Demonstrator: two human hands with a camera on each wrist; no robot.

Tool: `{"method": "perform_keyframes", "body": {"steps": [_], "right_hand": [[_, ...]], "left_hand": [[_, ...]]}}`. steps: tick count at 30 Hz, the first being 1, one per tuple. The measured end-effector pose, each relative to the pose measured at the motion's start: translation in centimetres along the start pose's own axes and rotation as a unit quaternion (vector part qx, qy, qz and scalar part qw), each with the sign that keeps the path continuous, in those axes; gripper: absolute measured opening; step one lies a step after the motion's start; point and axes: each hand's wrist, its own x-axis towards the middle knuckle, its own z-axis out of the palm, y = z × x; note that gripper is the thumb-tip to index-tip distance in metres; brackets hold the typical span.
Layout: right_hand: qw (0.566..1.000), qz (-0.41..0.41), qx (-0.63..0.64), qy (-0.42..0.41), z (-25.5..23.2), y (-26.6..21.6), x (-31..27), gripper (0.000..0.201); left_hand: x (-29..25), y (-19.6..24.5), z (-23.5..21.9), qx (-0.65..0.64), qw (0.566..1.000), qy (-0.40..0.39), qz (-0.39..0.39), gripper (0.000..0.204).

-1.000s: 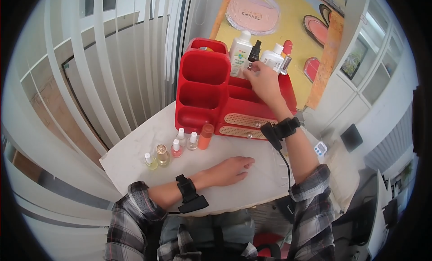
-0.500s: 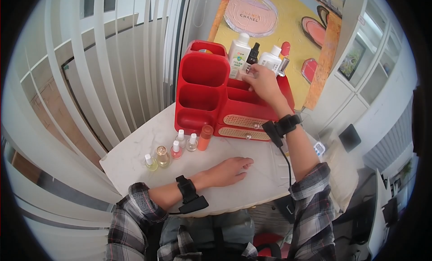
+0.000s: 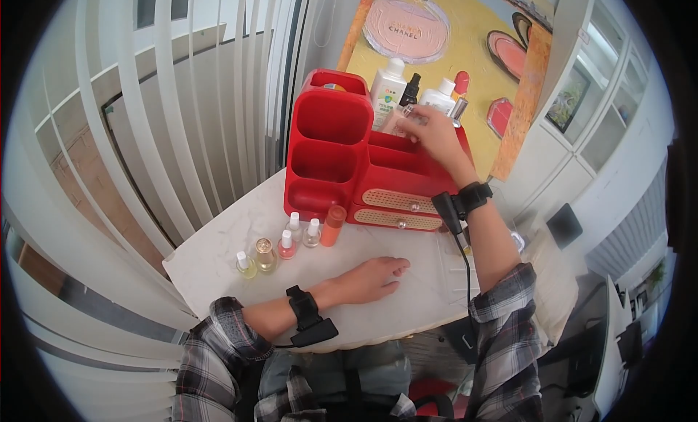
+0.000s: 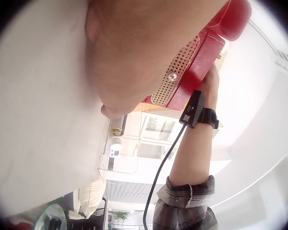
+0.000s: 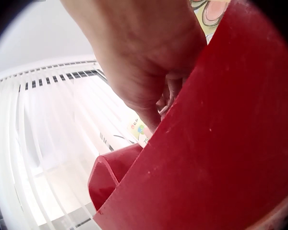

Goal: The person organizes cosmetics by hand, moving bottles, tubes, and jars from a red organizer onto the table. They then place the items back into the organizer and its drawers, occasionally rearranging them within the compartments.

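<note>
In the head view, a pale worktop [image 3: 233, 222] beside slatted blinds [image 3: 132, 73] carries a red organiser [image 3: 363, 159]; I find a small pinkish bottle [image 3: 393, 122] in the pinching grip of the right hand [image 3: 438, 136], above the organiser's rear compartments and before the green-labelled white bottle [image 3: 387, 90], its long axis apparently tilted, top toward that hand. The left wrist view shows the left hand [image 4: 129, 52], the farther one, lying relaxed and empty on the worktop. In the right wrist view, red panelling masks the right fingertips, so I cannot confirm contact there.
</note>
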Motion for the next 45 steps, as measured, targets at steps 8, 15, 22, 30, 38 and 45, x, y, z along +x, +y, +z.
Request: {"method": "perform_keyframes", "body": {"steps": [8, 15, 22, 30, 38, 45], "right_hand": [[0.991, 0.01, 0.086, 0.099, -1.4, -5.6, -3.4, 0.031], [0.982, 0.042, 0.159, 0.095, -2.3, -8.0, -14.4, 0.027], [0.971, 0.107, 0.215, -0.003, -1.5, -7.7, -21.1, 0.033], [0.876, 0.118, 0.398, -0.247, 2.1, -8.3, -23.3, 0.031], [0.909, 0.034, 0.368, -0.192, 4.8, -7.8, -23.7, 0.032], [0.912, 0.123, 0.354, -0.168, 6.9, -4.0, -25.3, 0.026]], "left_hand": [[0.0, 0.5, -0.2, -0.001, 1.0, -0.001, -0.005, 0.043], [1.2, 7.9, -4.0, 0.052, 0.954, 0.293, 0.027, 0.047], [0.0, 12.3, -4.2, 0.204, 0.928, 0.307, 0.058, 0.063], [-6.5, 14.5, -5.3, 0.191, 0.952, 0.225, -0.082, 0.043], [-16.9, 13.7, -4.7, 0.07, 0.87, 0.438, -0.214, 0.032], [-21.7, 13.1, -8.8, 0.169, 0.784, 0.535, -0.266, 0.039]]}}
